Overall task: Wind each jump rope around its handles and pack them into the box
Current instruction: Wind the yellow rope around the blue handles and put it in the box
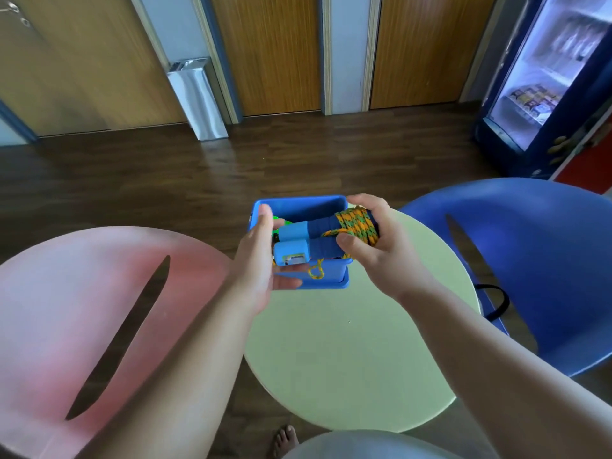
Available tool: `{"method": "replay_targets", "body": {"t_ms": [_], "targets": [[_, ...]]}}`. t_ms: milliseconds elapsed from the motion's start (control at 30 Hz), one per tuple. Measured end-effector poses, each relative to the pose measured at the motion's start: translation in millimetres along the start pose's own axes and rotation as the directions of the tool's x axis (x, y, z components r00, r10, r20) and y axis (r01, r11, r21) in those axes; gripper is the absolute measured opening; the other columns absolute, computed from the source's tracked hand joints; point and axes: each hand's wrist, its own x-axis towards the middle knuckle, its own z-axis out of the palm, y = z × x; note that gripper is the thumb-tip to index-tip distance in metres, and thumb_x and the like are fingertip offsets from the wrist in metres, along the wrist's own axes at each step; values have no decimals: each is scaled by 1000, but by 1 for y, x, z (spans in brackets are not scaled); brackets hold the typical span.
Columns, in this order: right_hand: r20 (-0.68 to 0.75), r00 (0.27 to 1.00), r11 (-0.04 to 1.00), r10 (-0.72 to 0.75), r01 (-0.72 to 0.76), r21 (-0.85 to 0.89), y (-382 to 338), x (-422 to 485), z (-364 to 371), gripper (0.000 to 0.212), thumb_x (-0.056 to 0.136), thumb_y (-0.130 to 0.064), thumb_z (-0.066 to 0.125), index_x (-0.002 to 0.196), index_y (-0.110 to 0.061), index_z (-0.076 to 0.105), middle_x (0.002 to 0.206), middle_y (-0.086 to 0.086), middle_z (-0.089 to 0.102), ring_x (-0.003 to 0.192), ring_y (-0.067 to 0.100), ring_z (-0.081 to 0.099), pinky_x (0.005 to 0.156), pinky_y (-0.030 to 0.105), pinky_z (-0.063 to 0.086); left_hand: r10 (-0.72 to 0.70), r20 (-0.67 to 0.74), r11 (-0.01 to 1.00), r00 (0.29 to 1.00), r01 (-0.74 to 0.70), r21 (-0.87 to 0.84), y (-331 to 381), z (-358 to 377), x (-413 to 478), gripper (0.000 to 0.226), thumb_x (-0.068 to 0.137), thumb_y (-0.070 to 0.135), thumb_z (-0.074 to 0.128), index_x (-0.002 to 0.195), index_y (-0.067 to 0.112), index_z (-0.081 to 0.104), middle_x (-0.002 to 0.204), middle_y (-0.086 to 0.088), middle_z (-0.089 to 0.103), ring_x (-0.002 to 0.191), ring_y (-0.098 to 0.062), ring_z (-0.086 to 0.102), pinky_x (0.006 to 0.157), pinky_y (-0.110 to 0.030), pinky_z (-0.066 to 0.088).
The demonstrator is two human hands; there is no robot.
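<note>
Right hand [374, 256]: I see it curled tight around the wound jump rope [356, 225], thumb on the orange-green windings.
Jump rope: blue handles [298, 241] side by side, held over the open blue box [298, 202].
Left hand [258, 270]: fingers straight, flat against the box's left wall.
Box: stands on the pale green round table [347, 359].

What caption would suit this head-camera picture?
Right hand holds a wound jump rope over the blue box, left hand at its side.
</note>
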Motion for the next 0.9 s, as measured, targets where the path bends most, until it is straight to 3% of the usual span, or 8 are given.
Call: {"method": "replay_targets", "body": {"t_ms": [100, 200, 300, 433, 600, 700, 800, 900], "targets": [[-12, 1000, 999, 21, -21, 31, 1, 0, 2, 33, 99, -19, 65, 128, -23, 50, 90, -17, 60, 76, 1, 59, 67, 17, 49, 40, -8, 999, 999, -40, 18, 10, 10, -1, 51, 101, 65, 44, 124, 24, 63, 110, -16, 75, 65, -28, 75, 43, -27, 49], [-77, 995, 998, 56, -57, -11, 4, 4, 3, 25, 103, -43, 44, 122, -30, 53, 82, -20, 55, 70, 2, 52, 65, 24, 43, 101, -73, 995, 992, -101, 11, 7, 11, 4, 32, 99, 51, 61, 118, 25, 66, 122, -10, 67, 62, -31, 75, 47, -28, 53], [-122, 987, 994, 106, -107, -2, 7, 11, 6, 25, 104, -42, 38, 117, -31, 56, 84, -17, 54, 71, 4, 51, 67, 27, 40, 241, -114, 970, 964, -240, 28, 1, 15, 2, 17, 97, 37, 71, 105, 25, 63, 108, -3, 63, 51, -28, 69, 47, -30, 53], [-118, 975, 982, 188, -190, -8, 4, 21, 2, 26, 108, -36, 37, 118, -26, 58, 83, -5, 54, 67, 14, 48, 60, 28, 40, 360, -123, 933, 925, -357, 50, -4, 21, -1, 15, 98, 31, 70, 102, 23, 58, 68, 10, 66, 48, -28, 62, 42, -29, 46], [27, 952, 952, 305, -305, 18, 0, 20, -7, 25, 111, -32, 33, 119, -23, 55, 70, 4, 44, 51, 15, 41, 46, 29, 39, 428, 13, 898, 904, -427, 106, -8, 9, 1, 8, 104, 22, 59, 106, 30, 60, 70, -10, 57, 49, -28, 54, 41, -27, 41], [104, 970, 975, 220, -215, -59, 4, 9, -13, 28, 106, -43, 38, 126, -31, 53, 92, 11, 55, 60, 18, 59, 50, 33, 47, 356, 21, 929, 934, -356, 100, -5, 2, 6, 10, 103, 19, 60, 101, 28, 63, 67, -7, 54, 43, -25, 49, 40, -24, 33], [154, 986, 983, -64, 89, -161, 12, -7, -18, 51, 96, -55, 49, 140, -29, 50, 126, 2, 52, 97, 15, 65, 74, 25, 52, 119, 4, 993, 993, -119, -16, 1, 3, 9, 5, 101, 24, 63, 96, 23, 63, 73, -9, 55, 42, -22, 46, 39, -22, 27], [87, 987, 960, -133, 150, -235, 20, -11, -17, 44, 94, -52, 58, 131, -27, 57, 122, 1, 52, 103, 13, 60, 84, 25, 49, -41, 147, 995, 988, 54, -85, 4, 0, 4, 14, 100, 32, 64, 105, 19, 65, 77, -8, 61, 47, -21, 52, 37, -23, 35]]}}
